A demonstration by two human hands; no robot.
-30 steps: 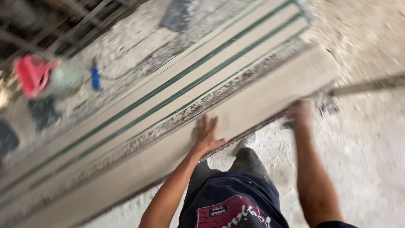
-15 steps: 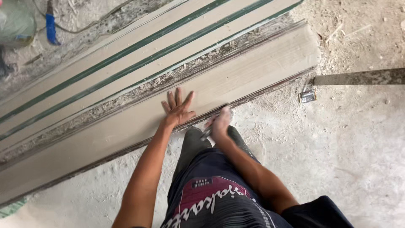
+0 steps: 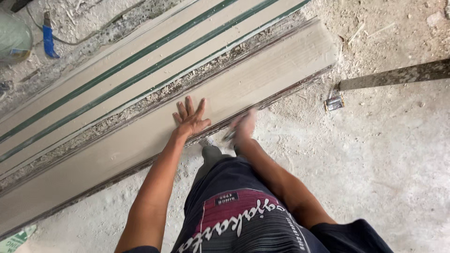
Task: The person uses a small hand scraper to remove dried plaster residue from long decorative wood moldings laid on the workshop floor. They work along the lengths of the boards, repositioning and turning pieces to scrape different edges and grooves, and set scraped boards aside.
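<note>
my left hand [image 3: 191,120] lies flat, fingers spread, on a long beige board [image 3: 140,140] resting on the dusty floor [image 3: 375,154], likely pinning it so it cannot slide. my right hand [image 3: 243,124], just beside the left at the board's near edge, is blurred; it seems to grip a small tool, but i cannot tell for sure. beyond my fingers lie green-striped boards [image 3: 140,70].

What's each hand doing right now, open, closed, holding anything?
Left hand: open, fingers spread, palm flat on the long beige board.
Right hand: motion-blurred at the board's near edge; grip and any contents cannot be told.
</note>
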